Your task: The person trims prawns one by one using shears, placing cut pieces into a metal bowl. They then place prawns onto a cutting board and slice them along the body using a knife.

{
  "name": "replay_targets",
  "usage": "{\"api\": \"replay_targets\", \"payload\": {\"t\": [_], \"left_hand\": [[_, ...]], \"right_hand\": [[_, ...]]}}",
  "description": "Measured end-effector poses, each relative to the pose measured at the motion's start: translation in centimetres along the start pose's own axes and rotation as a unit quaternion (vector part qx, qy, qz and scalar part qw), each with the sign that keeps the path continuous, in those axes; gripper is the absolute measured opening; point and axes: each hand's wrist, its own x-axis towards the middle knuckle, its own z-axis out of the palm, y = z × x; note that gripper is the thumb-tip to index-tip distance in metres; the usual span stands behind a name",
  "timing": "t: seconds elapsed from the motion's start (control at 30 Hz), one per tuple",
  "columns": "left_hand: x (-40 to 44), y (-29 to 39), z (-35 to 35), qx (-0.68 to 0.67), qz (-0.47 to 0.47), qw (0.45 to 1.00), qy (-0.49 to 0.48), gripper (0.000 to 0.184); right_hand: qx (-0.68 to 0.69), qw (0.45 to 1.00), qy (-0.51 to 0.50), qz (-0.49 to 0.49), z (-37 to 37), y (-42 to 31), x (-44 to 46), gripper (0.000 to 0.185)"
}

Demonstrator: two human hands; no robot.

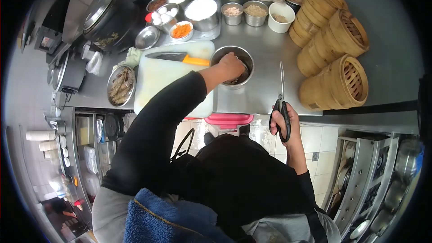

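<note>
My left hand (230, 66) reaches down into a round steel bowl (236, 85), its fingers drawn together. What they pinch is hidden; dark contents show at the bowl's bottom. To the right, my right hand (292, 123) is closed around the black handles of a pair of scissors (281, 94). The metal blades point away from me, slightly parted, over the steel counter (265, 94). Left of the bowl lies a white cutting board (155, 81), with an orange-handled knife (195, 60) across its far part.
Stacked bamboo steamers (321, 87) stand along the right side. At the back are a steel container of white contents (201, 14), a bowl of shredded orange food (181, 30) and a white paper tub (281, 23). An oval metal dish (121, 85) and a black cooker (108, 27) sit left.
</note>
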Motion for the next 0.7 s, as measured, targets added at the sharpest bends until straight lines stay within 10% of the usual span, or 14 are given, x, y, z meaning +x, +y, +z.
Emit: {"api": "replay_targets", "payload": {"t": [0.2,0.33,0.47,0.53,0.6,0.67,0.7], "left_hand": [[-1.2,-0.4,-1.1,0.037,0.035,0.998,-0.049,0.030],[-4.9,-3.0,-0.9,-0.188,-0.076,0.976,0.082,0.038],[-10.8,-5.5,0.6,-0.462,-0.202,0.834,0.223,0.031],[-14.1,-5.7,1.5,-0.763,-0.222,0.550,0.258,0.021],[-16.6,-6.0,2.5,-0.785,-0.216,0.481,0.324,0.031],[-18.9,-5.7,2.6,-0.898,-0.157,0.202,0.359,0.049],[-19.7,-5.8,3.1,-0.895,-0.171,0.186,0.368,0.059]], "right_hand": [[0.010,1.000,-0.008,-0.006,-0.9,-0.3,0.2,0.031],[-0.003,1.000,-0.014,-0.024,-0.4,-0.9,1.7,0.030],[-0.048,0.998,-0.044,0.000,1.7,-0.8,3.4,0.031],[-0.080,0.992,-0.094,0.018,3.4,-0.5,4.3,0.033],[-0.095,0.980,-0.167,0.055,5.8,0.2,5.2,0.037],[-0.103,0.958,-0.253,0.092,8.7,0.7,5.6,0.032],[-0.060,0.945,-0.299,0.115,10.0,1.3,5.9,0.033]]}}
